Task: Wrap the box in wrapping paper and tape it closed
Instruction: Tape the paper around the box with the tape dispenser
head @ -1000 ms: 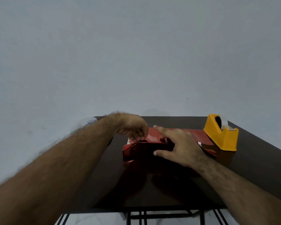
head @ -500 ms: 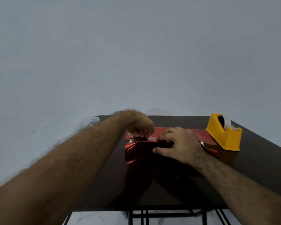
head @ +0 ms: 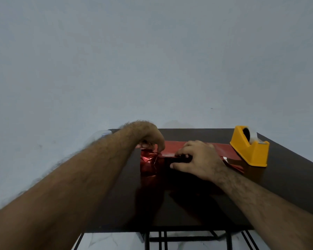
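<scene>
— Where's the box right now?

— The box (head: 163, 164) sits near the middle of the dark tabletop (head: 287, 177), under my hands, already covered on its near face by the shiny red wrapping paper (head: 148, 162). The paper is crumpled at the box's left end, at about 9 o'clock from my right hand, and a flat flap of it lies on the tabletop beyond the box toward 12 o'clock.

— What is your left hand doing?

— My left hand (head: 150, 138) comes in over the far left corner of the box with the wrist bent downward. Its grip is pressed together, fingertips (head: 160, 147) pinching the bunched paper at the top left edge.

— And the right?

— My right hand (head: 197, 157) lies on top of the box. The fingers curl over the far top edge and press the paper down, while the thumb (head: 175, 166) stretches along the near face. So that grip is clamped on the wrapped box, not spread.

— Any tape on it?

— A pale strip runs along the top edge between my two hands. I can't tell whether it is tape or the paper's white underside.

— Where's the dispenser?

— The yellow tape dispenser (head: 249, 146) stands at about 2 o'clock from the box, near the right far corner of the tabletop, touching the end of the red flap, with its clear tape roll (head: 252, 135) seated on top.
</scene>
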The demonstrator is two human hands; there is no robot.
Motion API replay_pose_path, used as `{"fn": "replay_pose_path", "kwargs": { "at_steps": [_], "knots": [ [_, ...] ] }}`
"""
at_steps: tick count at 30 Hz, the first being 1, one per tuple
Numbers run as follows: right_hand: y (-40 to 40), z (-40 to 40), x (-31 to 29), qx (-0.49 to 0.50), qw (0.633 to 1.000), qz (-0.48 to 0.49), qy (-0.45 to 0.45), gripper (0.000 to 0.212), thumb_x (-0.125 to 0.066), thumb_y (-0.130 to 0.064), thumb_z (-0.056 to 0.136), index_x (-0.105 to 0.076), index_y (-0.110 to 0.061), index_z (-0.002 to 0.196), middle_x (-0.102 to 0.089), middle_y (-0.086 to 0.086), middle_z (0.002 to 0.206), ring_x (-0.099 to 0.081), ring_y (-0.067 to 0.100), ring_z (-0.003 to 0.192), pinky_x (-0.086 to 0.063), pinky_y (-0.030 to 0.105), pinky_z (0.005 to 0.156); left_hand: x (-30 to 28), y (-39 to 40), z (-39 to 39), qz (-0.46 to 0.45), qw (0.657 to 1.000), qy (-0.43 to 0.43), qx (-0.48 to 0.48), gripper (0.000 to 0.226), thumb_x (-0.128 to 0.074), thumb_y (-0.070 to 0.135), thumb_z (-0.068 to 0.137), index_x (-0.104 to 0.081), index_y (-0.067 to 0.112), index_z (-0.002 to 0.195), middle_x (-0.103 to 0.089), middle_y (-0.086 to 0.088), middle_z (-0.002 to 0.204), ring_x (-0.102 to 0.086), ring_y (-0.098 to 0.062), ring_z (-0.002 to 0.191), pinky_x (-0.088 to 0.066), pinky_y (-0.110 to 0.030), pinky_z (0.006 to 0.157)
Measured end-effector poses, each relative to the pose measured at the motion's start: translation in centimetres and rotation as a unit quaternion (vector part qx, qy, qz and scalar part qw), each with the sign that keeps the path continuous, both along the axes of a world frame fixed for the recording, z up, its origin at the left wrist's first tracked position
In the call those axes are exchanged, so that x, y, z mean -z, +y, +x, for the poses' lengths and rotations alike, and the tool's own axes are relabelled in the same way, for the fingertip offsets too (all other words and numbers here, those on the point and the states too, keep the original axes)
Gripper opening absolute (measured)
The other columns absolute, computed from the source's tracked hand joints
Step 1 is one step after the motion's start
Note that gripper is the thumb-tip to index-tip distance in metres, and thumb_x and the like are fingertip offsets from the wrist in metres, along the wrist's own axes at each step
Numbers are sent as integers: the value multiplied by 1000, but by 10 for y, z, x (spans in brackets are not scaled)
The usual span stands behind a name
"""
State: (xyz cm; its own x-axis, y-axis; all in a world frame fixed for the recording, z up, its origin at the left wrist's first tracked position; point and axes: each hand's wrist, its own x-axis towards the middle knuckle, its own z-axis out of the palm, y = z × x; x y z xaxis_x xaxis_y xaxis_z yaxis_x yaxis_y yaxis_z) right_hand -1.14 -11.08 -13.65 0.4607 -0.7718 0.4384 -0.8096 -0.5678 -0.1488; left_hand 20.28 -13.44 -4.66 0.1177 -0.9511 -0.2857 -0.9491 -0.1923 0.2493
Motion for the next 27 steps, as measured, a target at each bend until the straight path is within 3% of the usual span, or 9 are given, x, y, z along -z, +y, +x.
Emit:
{"fn": "replay_pose_path", "kwargs": {
  "at_steps": [2, 4, 8, 12, 15, 17, 20, 23, 27],
  "knots": [
    [-1, 1, -1, 0, 1000, -4, -7, 76, -47, -96, 67, -75, -45, 116, -60, -25, 106, -53, 4, 107, -40, 44, 101, -2, 3, 4, -58, 998, 9, 5, 19, -75, 23, 81, -62, 13, 71, -53, 0, 58, -45, -16, 48, -39, -25, 53],
    [-2, 1, -1, -2, 1000, -2, -21, 75, -50, -96, 65, -76, -45, 114, -59, -25, 102, -53, 3, 103, -41, 43, 99, 1, 4, 3, -114, 992, 47, 9, 27, -81, 32, 82, -67, 10, 75, -59, 0, 66, -51, -17, 55, -41, -25, 55],
    [-6, -2, -1, 5, 999, 0, -52, 72, -56, -95, 61, -76, -43, 108, -58, -27, 93, -54, 1, 99, -46, 44, 98, 13, 11, 0, -97, 994, 22, 33, 52, -89, 59, 74, -66, 12, 79, -64, 2, 71, -60, -15, 63, -45, -28, 58],
    [-5, -5, -6, 9, 1000, -6, 5, 69, -57, -90, 70, -75, -42, 116, -65, -25, 109, -56, 3, 111, -41, 44, 101, 10, 10, 19, -97, 995, 0, 24, 62, -93, 62, 66, -71, 8, 88, -74, -5, 89, -70, -21, 81, -59, -34, 78],
    [-3, -7, -7, 31, 997, -46, 45, 70, -57, -87, 77, -74, -38, 124, -66, -21, 124, -56, 8, 120, -37, 44, 106, 10, 10, 26, -128, 991, 30, 29, 49, -96, 47, 69, -67, 9, 79, -70, -9, 85, -64, -19, 77, -52, -33, 70],
    [-1, -11, -3, 57, 995, -76, 35, 81, -56, -89, 76, -69, -35, 134, -63, -18, 139, -52, 11, 130, -35, 45, 111, 16, 10, 19, -208, 975, 65, 51, 38, -92, 41, 78, -66, 12, 79, -69, -6, 85, -64, -18, 79, -51, -31, 67],
    [3, -21, 3, 92, 992, -70, 53, 97, -47, -97, 74, -59, -35, 147, -51, -16, 157, -42, 13, 145, -28, 47, 117, 32, 13, 4, -320, 929, 106, 151, 19, -74, 40, 93, -73, 22, 98, -69, 9, 95, -66, -14, 97, -57, -34, 85],
    [6, -31, 8, 94, 987, -65, 112, 89, -32, -94, 84, -58, -37, 148, -49, -18, 159, -38, 12, 147, -25, 49, 118, 47, 14, -2, -326, 905, 30, 272, 20, -65, 40, 91, -78, 37, 106, -67, 17, 110, -58, -11, 113, -46, -40, 104],
    [12, -38, 10, 109, 981, -77, 139, 77, -28, -83, 95, -54, -39, 151, -53, -18, 156, -42, 13, 145, -27, 51, 116, 51, 19, 5, -310, 897, -103, 299, 23, -65, 35, 90, -80, 38, 108, -66, 16, 120, -50, -13, 123, -34, -42, 108]
  ]
}}
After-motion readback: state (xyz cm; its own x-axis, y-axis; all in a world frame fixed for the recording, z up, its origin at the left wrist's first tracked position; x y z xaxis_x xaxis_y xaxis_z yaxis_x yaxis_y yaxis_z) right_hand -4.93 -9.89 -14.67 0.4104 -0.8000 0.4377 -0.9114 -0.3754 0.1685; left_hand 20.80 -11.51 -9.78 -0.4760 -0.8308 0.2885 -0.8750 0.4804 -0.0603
